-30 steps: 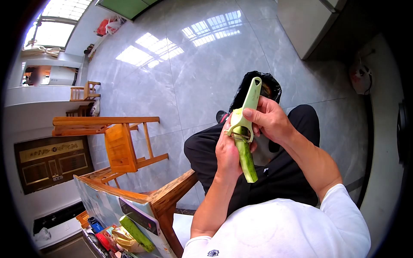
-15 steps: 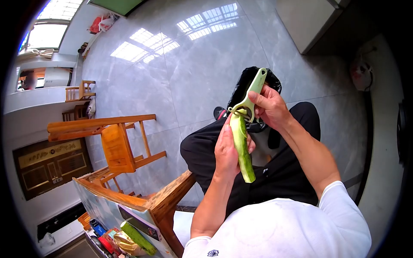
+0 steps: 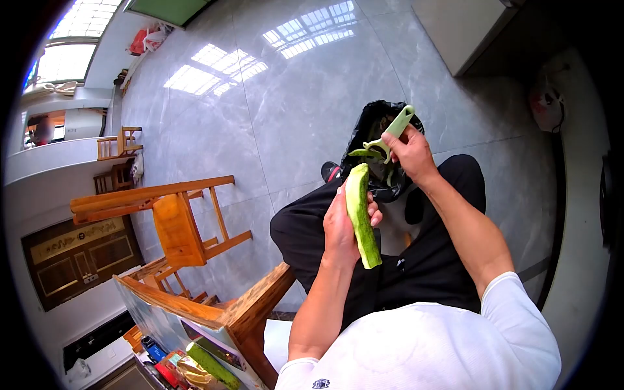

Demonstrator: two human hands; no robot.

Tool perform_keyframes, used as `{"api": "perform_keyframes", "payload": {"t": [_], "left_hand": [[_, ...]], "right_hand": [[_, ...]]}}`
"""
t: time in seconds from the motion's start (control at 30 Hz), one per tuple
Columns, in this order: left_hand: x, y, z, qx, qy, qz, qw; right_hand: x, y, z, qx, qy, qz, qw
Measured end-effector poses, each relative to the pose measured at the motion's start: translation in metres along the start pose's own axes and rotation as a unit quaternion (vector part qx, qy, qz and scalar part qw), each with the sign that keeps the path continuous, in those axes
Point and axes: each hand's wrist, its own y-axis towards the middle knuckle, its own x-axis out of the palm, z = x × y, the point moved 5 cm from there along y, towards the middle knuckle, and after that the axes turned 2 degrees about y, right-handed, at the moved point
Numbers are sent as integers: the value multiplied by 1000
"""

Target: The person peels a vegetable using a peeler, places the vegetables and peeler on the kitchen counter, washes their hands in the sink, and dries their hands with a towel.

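Observation:
My left hand [image 3: 339, 224] is wrapped round a partly peeled, long green vegetable [image 3: 361, 214] that looks like a cucumber or zucchini. Pale stripped flesh shows along its left side, dark green skin on its right. My right hand [image 3: 412, 153] grips a light green peeler [image 3: 398, 127] by the handle, its head just beyond the vegetable's upper end and apart from it. A strip of green peel [image 3: 365, 153] hangs at the peeler's head. Below the peeler, between my feet, stands a bin lined with a black bag [image 3: 356, 133], with some peelings inside.
A wooden chair [image 3: 177, 227] stands to the left. At lower left, a table [image 3: 208, 311] holds another green vegetable [image 3: 211, 365] and several packages. A white cabinet [image 3: 458, 32] is at upper right, and a bag [image 3: 547, 107] hangs by the right wall.
My right hand has drawn the peeler up and away from the vegetable, and a peel strip now shows at its head. The left hand's vegetable has turned slightly more upright.

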Motion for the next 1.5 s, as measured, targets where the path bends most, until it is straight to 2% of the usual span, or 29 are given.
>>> {"api": "perform_keyframes", "payload": {"t": [0.07,0.1,0.17,0.23,0.3,0.33,0.37,0.43,0.47,0.5,0.57,0.6,0.67,0.7,0.77,0.87,0.97,1.03,1.1,1.17,1.37,1.47,1.5], "left_hand": [[-1,2,-1,0,-3,-4,1000],[-3,4,-1,-1,-6,-7,1000],[-8,9,-1,-4,-17,-7,1000],[-5,10,0,-7,-27,-8,1000],[-8,9,-1,-12,-32,24,999],[-11,9,-2,-13,-33,26,999],[-15,8,-4,-14,-36,25,999],[-11,11,0,-8,-39,16,999],[-10,10,1,-10,-34,31,999],[-13,5,-1,-18,-28,53,998],[-14,7,-1,-17,-36,42,998],[-14,5,0,-14,-38,42,998],[-16,7,0,-10,-44,44,998],[-17,8,-1,-9,-53,32,998],[-16,8,-3,-9,-60,17,998],[-16,9,-4,-20,-60,58,996],[-16,9,-3,-3,-54,41,998],[-18,11,-4,-8,-60,40,997],[-17,12,-4,-15,-66,36,997],[-11,10,-4,-32,-53,-28,998],[0,3,0,-44,-17,22,999],[-3,5,-3,-45,9,-80,996],[1,3,-2,-45,8,-81,996]], "right_hand": [[5,-3,-6,-105,-161,-3,981],[7,-6,-10,-106,-160,-3,981],[12,-10,-20,-124,-288,-3,950],[12,-6,-13,-100,-306,-16,947],[11,-11,-17,-193,-313,22,930],[10,-10,-12,-212,-270,19,939],[4,-9,0,-210,-269,20,940],[-7,1,15,-179,-351,20,919],[-13,5,18,-168,-295,62,939],[-14,5,12,-174,-370,47,911],[-27,16,40,-75,-366,0,928],[-26,17,37,-81,-367,-2,927],[-32,13,41,-21,-193,59,979],[-29,9,38,-19,-193,57,979],[-19,4,24,-45,-133,-12,990],[-10,-1,4,-31,-103,-22,994],[5,-26,-39,-21,-80,-31,996],[17,-46,-60,37,72,-85,993],[32,-69,-80,78,103,-135,982],[41,-85,-86,107,114,-188,970],[61,-114,-86,174,124,-260,942],[66,-120,-84,176,127,-269,938],[67,-122,-83,174,134,-277,935]]}}
